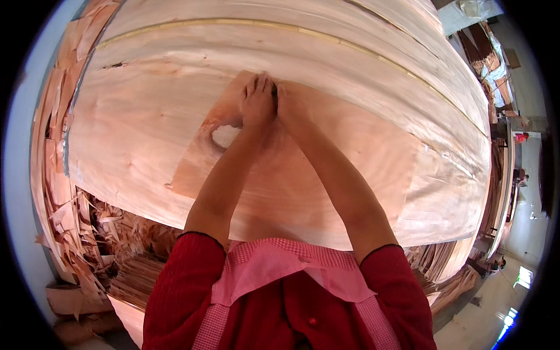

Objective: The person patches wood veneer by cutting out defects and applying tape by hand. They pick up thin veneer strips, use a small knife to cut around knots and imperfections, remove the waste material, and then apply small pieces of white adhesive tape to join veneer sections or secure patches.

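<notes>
The sheet (350, 151) lies flat on a wider pale veneer (134, 128), in front of the person, its long axis running from left to right and slanting toward the body at the right end. Both hands are over its far edge, close to the far left corner, so most of the sheet stretches away to the right of them and back toward the body. A ragged hole (226, 136) sits near the sheet's left edge, on the body side of the hands and to their left; the left hand (258, 105) is the nearer one, and its forearm passes just beside the hole.

The left hand is laid flat, fingers extended and pointing away, gripping nothing visible. The right hand (291, 106) is just beside it, fingers mostly hidden; how far they close I cannot tell. Something small and dark (274, 92) shows between the two, too little to name.

Beyond, a yellow strip (233, 22) crosses the veneer; scraps (134, 230) lie below its near left edge.
</notes>
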Demonstrator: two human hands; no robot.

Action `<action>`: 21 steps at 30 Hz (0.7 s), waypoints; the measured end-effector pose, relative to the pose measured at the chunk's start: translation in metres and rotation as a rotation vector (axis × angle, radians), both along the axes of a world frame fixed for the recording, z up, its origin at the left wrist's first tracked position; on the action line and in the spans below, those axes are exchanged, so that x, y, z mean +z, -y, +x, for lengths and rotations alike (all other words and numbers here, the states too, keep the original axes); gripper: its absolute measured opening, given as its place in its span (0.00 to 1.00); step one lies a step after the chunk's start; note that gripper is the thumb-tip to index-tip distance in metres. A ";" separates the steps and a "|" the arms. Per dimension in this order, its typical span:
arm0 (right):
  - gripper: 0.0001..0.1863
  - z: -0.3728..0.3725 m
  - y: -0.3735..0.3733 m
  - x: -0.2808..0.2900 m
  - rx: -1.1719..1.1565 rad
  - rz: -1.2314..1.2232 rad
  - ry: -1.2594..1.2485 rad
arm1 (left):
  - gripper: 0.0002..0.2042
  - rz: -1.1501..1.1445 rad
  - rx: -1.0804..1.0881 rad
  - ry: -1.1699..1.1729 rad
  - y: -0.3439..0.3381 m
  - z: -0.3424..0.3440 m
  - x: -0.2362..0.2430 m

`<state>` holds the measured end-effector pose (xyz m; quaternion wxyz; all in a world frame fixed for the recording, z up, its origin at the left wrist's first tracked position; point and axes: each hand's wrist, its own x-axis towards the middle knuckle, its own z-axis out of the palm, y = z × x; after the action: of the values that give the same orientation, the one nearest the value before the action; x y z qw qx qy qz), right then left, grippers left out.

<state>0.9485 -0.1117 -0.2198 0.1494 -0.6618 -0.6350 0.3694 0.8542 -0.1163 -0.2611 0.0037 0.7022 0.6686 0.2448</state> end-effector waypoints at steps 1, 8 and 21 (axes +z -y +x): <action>0.22 0.005 0.000 -0.001 0.102 0.054 0.175 | 0.21 0.011 0.002 -0.018 -0.001 0.000 -0.001; 0.19 0.062 0.042 0.003 0.204 0.093 0.291 | 0.28 -0.068 0.038 -0.038 -0.001 0.004 0.004; 0.25 0.204 0.070 0.026 0.362 0.277 0.471 | 0.15 -0.115 -0.199 -0.209 0.001 0.037 0.015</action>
<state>1.1527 -0.1818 -0.1936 0.0189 -0.5787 -0.8038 0.1368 0.8916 -0.1173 -0.2460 -0.0015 0.7852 0.6054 0.1303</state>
